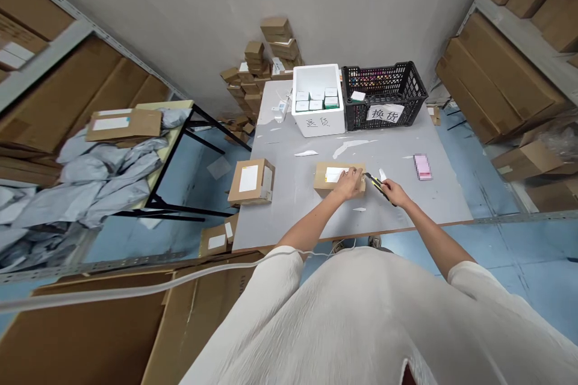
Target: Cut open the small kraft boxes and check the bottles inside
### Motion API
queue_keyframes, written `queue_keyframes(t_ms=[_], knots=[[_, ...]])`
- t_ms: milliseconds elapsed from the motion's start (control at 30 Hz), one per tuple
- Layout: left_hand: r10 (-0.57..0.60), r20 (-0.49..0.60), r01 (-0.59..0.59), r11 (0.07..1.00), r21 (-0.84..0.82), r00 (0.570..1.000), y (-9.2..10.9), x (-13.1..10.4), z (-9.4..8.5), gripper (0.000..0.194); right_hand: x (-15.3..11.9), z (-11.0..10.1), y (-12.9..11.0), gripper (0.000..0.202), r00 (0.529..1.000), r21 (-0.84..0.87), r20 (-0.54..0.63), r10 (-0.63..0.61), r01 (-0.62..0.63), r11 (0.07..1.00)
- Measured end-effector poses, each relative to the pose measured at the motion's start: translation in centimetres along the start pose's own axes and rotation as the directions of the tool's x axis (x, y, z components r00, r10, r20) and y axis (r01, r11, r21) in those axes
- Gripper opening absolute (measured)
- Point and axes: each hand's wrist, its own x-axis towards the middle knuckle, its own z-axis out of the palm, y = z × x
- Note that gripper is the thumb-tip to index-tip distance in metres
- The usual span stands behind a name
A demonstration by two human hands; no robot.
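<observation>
A small brown cardboard box (321,177) with a white label lies on the grey table (289,216) in front of me. My left hand (349,183) rests on the right part of its top, fingers spread over the surface near the label. In my right hand (395,193) is a black and yellow box cutter (378,186), its front end pointing left at the right edge of the box. Whether the blade touches the cardboard is too small to tell. White paper scraps (352,145) lie on the table around the box.
At the table's back stand a white foam box (320,126) holding small cartons and a black crate (406,117). A pink item (423,167) lies at the right. Another cardboard box (248,180) sits by the left edge. A white cable (180,281) crosses the lower left.
</observation>
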Motion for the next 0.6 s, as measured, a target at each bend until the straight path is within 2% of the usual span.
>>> queue_keyframes(t_ms=[67,200,267,367,500,600], knots=[[0.009,-0.053,-0.012,0.999,-0.051,0.999,-0.8,0.1,0.1,0.079,0.0,-0.2,0.1,0.031,0.999,0.087,0.022,0.033,-0.035,0.996],[-0.056,-0.162,0.040,0.994,-0.104,0.985,-2.4,1.0,-0.4,0.054,-0.7,-0.2,0.7,0.036,0.998,0.161,0.034,0.051,-0.056,0.985],[-0.113,-0.174,0.098,0.991,-0.096,0.978,-3.1,1.6,-0.7,0.051,-1.0,-0.3,0.8,0.038,1.000,0.098,0.014,0.019,-0.021,0.995],[-0.138,-0.112,0.133,0.990,-0.054,0.984,-4.1,2.3,-1.0,0.059,-1.2,-0.6,0.3,0.040,0.997,-0.065,0.001,-0.079,0.079,0.995],[-0.110,-0.011,0.110,0.994,0.000,0.994,-4.9,2.9,-1.1,0.075,-1.2,-1.0,-0.8,0.036,0.973,-0.302,0.050,-0.227,0.232,0.925],[-0.118,0.028,0.117,0.993,0.025,0.993,-5.1,3.3,-1.3,0.068,-0.8,-0.9,-1.1,0.038,0.964,-0.414,0.075,-0.255,0.263,0.872]])
